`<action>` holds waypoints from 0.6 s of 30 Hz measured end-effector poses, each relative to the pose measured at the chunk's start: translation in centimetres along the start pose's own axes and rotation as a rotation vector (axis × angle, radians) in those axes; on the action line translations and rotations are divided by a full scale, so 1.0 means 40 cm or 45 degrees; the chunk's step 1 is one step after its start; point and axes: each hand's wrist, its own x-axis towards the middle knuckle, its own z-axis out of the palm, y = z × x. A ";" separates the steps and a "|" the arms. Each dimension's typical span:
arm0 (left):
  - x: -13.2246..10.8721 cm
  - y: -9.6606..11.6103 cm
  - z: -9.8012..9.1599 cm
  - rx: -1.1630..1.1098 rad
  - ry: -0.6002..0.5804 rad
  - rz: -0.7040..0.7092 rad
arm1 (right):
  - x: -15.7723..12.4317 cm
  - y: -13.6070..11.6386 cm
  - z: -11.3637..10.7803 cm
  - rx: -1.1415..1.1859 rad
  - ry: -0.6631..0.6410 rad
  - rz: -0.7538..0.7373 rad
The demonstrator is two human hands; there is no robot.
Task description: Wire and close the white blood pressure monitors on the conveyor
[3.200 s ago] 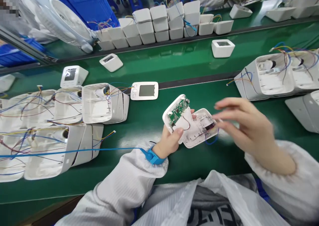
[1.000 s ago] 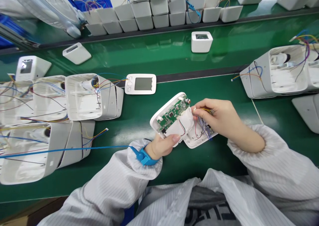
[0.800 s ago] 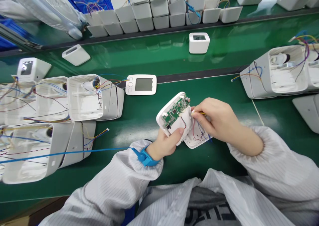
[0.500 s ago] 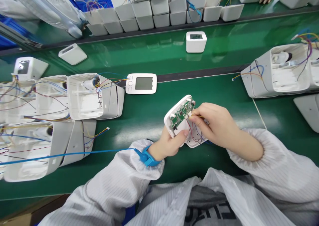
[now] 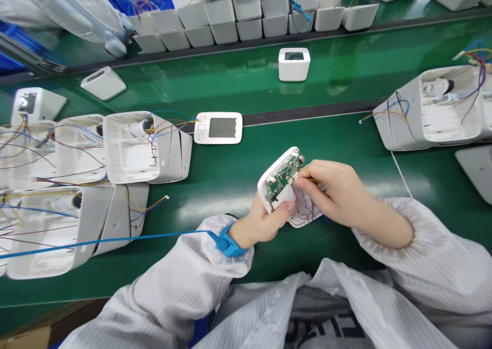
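My left hand [image 5: 258, 222] grips a white plastic cover [image 5: 272, 182] tilted up, with a green circuit board [image 5: 283, 176] fixed inside it. My right hand [image 5: 335, 191] is closed in a pinch on a small wire connector at the board's right edge. Thin red, blue and yellow wires [image 5: 303, 209] run from there down to a second white shell half [image 5: 299, 219], mostly hidden under my right hand. A blue wrist strap [image 5: 226, 242] sits on my left wrist, and its blue cord [image 5: 115, 239] runs off to the left.
A finished white front panel with a grey screen [image 5: 218, 127] lies flat beyond my hands. Open white housings with loose wires are piled at the left [image 5: 130, 146] and right [image 5: 430, 108]. A small white unit [image 5: 294, 63] stands on the far belt. Stacked white shells [image 5: 246, 16] line the back.
My right hand went from open and spread to a pinch on the wires at the board. My left hand has tilted the cover more upright. The small unit on the far belt has drifted left.
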 end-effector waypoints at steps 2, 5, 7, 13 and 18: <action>0.004 0.006 0.001 0.013 0.007 0.037 | 0.000 -0.001 -0.001 0.025 -0.004 0.002; 0.009 0.010 0.004 0.016 0.007 0.046 | 0.000 0.001 -0.002 0.029 0.002 -0.004; 0.012 0.010 0.005 0.029 0.010 0.042 | 0.001 0.004 -0.003 0.005 -0.013 0.012; 0.018 0.015 0.005 0.053 -0.004 0.097 | 0.001 0.012 -0.007 -0.100 -0.044 0.027; 0.020 0.007 0.001 0.091 -0.030 0.147 | -0.004 0.011 0.002 -0.228 0.028 -0.035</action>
